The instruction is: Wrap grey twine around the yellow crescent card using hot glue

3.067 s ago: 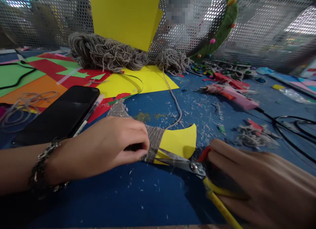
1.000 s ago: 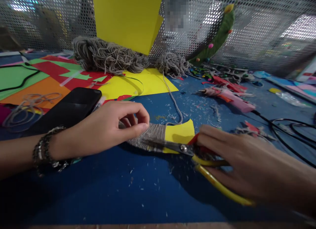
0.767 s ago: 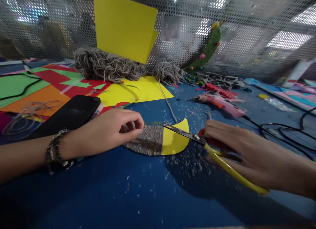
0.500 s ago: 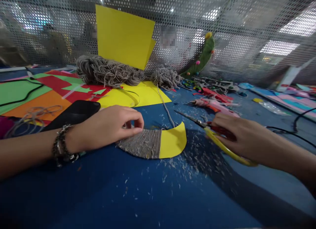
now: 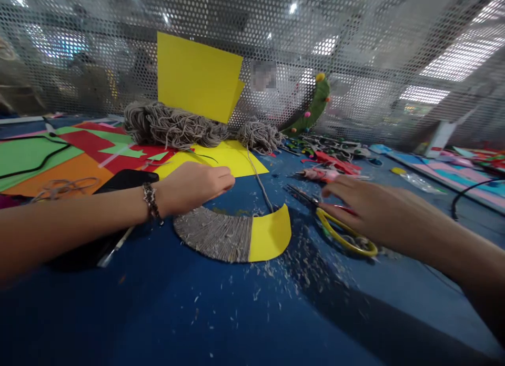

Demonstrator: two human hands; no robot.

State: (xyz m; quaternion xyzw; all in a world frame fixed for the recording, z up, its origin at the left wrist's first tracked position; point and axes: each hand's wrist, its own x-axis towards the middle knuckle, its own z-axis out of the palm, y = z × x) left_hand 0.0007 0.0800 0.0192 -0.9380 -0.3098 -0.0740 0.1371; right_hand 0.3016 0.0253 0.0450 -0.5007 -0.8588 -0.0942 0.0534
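A crescent of yellow card [image 5: 271, 234] lies on the blue table, its left part wound with grey yarn [image 5: 221, 235]. One grey strand runs from its top edge back to the yarn heap. My left hand [image 5: 197, 184] hovers just above and behind the wound part, fingers curled together; whatever they hold, if anything, is hidden. Scissors [image 5: 343, 239] with yellow and red handles rest on the table to the right of the crescent, blades slightly apart and pointing away to the left. My right hand [image 5: 355, 203] is on them, thumb and fingers about the red handle.
Grey yarn skeins [image 5: 173, 125] lie at the back by a standing yellow sheet [image 5: 199, 77] and a perforated metal screen. Coloured paper [image 5: 47, 163] and a black phone-like object [image 5: 126, 179] are at left. A pink glue gun [image 5: 319, 174], felt scraps [image 5: 335, 161] and cables are at right.
The scissors have come down onto the table, and my right hand has loosened around their handles. My left hand has lifted off the yarn-wound part and moved away from me.
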